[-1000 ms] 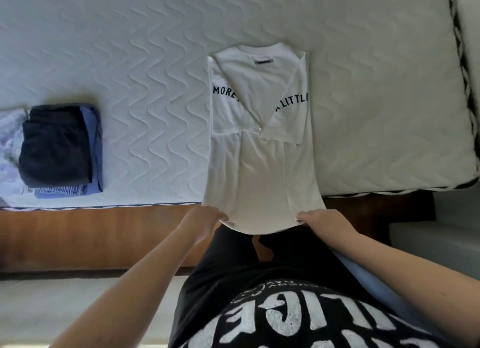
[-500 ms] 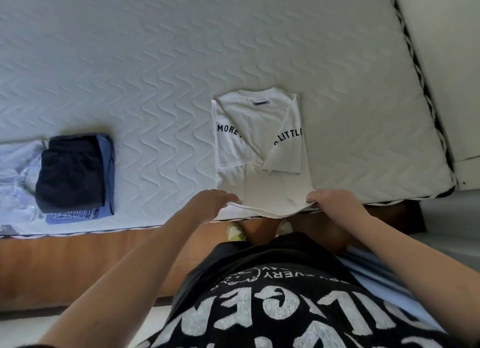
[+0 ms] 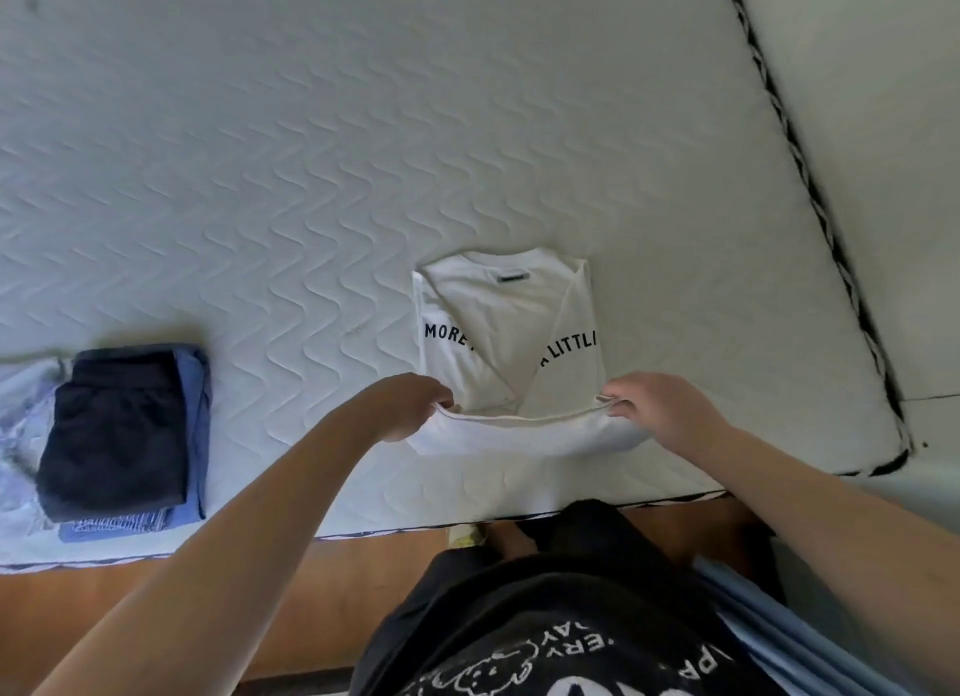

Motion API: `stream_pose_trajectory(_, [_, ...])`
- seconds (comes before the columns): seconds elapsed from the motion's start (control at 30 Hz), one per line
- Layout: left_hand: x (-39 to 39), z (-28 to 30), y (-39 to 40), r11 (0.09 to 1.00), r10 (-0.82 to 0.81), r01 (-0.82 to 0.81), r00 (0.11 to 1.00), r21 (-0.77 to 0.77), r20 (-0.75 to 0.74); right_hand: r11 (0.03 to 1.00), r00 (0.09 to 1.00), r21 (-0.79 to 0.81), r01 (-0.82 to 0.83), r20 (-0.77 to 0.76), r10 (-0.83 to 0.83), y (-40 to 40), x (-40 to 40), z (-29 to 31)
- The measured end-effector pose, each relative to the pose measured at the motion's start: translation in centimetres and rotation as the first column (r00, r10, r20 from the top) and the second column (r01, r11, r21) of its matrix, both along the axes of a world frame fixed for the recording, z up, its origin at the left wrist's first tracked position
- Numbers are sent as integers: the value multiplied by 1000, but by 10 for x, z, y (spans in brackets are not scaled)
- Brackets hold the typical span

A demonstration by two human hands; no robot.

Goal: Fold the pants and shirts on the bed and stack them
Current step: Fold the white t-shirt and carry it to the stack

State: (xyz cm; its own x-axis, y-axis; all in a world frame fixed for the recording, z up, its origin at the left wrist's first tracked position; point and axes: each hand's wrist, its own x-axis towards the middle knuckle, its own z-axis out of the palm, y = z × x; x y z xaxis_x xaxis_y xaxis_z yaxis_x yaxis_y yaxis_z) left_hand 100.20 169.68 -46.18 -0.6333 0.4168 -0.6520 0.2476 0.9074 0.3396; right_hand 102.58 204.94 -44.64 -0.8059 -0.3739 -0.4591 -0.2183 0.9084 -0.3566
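Note:
A white T-shirt (image 3: 511, 326) with dark lettering lies on the quilted white mattress (image 3: 291, 186), its sleeves folded in over the chest. My left hand (image 3: 410, 404) pinches the left corner of its bottom hem and my right hand (image 3: 660, 409) pinches the right corner. The hem is lifted and doubled up over the lower part of the shirt, just below the lettering. At the left edge of the bed sits a stack of folded clothes (image 3: 124, 430): a dark garment on top of a blue one, with a pale patterned piece underneath.
The mattress's near edge (image 3: 363, 532) with black-and-white piping runs above a wooden bed frame (image 3: 156, 607). The right edge of the mattress (image 3: 810, 186) meets a pale surface. Light blue fabric (image 3: 810, 638) hangs at the lower right by my dark printed shirt.
Both hands have carried the shirt's bottom hem from over the bed's edge up onto the mattress, folding the lower half toward the collar. The view has tilted forward over the bed.

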Motion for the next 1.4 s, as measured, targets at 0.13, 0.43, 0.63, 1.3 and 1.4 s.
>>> stream_pose_trajectory(0.13, [-37,2,4,996,90,-90,995,-8,41,997,997,-37,-72,-5,71,-1,-59,-10])
stream_pose_trajectory(0.43, [-155,-35,11,984,175,-170,978,-52,111,990,994,-85,112,19,-111,-9,-173,-51])
stream_pose_trajectory(0.63, [-249,-86,11,994,100,-95,991,-56,90,962,967,-103,255,7,-255,-10,-240,-107])
stream_pose_trajectory(1.3, [-316,-247,-1,969,240,-236,969,67,-62,960,958,19,281,-56,-280,-10,-326,-267])
stream_pose_trajectory(1.4, [-314,-254,-1,976,218,-209,964,67,-155,965,964,55,255,-94,-250,-9,-329,-269])
